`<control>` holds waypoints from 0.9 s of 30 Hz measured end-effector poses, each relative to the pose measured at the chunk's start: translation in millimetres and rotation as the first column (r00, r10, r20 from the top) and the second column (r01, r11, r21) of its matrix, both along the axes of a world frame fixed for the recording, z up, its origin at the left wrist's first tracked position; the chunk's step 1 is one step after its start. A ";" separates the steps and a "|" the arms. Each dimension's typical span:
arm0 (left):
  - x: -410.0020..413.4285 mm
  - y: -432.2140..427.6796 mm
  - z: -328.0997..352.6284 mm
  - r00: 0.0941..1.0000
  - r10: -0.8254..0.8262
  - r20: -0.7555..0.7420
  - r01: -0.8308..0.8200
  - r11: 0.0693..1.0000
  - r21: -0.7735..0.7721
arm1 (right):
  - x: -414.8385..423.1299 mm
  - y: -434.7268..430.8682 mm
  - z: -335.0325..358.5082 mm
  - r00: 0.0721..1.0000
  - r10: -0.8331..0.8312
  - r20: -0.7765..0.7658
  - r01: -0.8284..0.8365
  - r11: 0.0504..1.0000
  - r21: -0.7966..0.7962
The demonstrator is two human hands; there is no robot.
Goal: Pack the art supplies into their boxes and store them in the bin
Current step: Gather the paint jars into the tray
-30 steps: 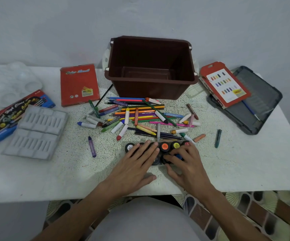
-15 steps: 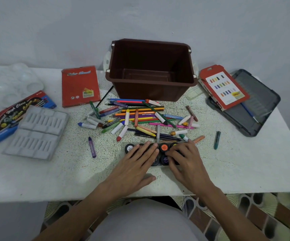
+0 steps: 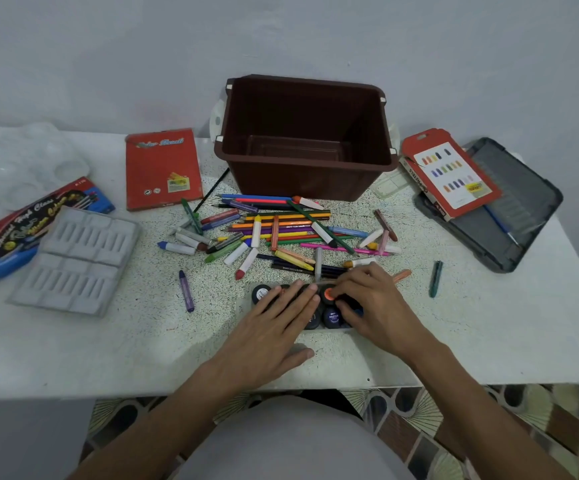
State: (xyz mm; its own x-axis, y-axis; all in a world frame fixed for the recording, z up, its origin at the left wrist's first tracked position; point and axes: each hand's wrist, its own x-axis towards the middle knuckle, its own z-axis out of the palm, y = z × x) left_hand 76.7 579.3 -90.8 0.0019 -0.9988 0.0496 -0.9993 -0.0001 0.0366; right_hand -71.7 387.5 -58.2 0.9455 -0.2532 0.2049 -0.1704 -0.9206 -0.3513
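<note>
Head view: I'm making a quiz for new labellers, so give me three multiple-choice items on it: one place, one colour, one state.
1. Where is the bin?
A) at the back of the table, in the middle
B) on the floor
C) on the grey tray

2. What colour is the lone crayon left of the paint pots?
A) yellow
B) purple
C) white

3. How is the left hand?
A) gripping a pencil
B) off the table
C) flat on the pots

Key:
1 A: it stands on the table behind the pencil pile.
2 B: its whole barrel is purple.
3 C: its straight fingers lie across the pots.
</note>
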 end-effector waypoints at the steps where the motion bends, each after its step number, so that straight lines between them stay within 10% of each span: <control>1: 0.1 0.0 0.0 1.000 0.000 -0.001 0.000 1.000 -0.004 | -0.4 -1.6 -0.1 1.000 0.005 -0.004 -0.005 1.000 0.010; 27: -8.6 -24.9 0.7 0.994 -0.102 0.027 0.103 0.995 -0.017 | -23.5 -4.9 2.7 0.988 -0.149 0.032 0.150 0.987 -0.061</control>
State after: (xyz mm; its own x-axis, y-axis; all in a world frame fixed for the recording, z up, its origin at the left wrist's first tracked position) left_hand 68.1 554.4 -90.1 -0.1021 -0.9925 0.0666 -0.9946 0.1030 0.0098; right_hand -95.2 382.6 -55.6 0.8918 -0.3769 0.2504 -0.2990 -0.9061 -0.2993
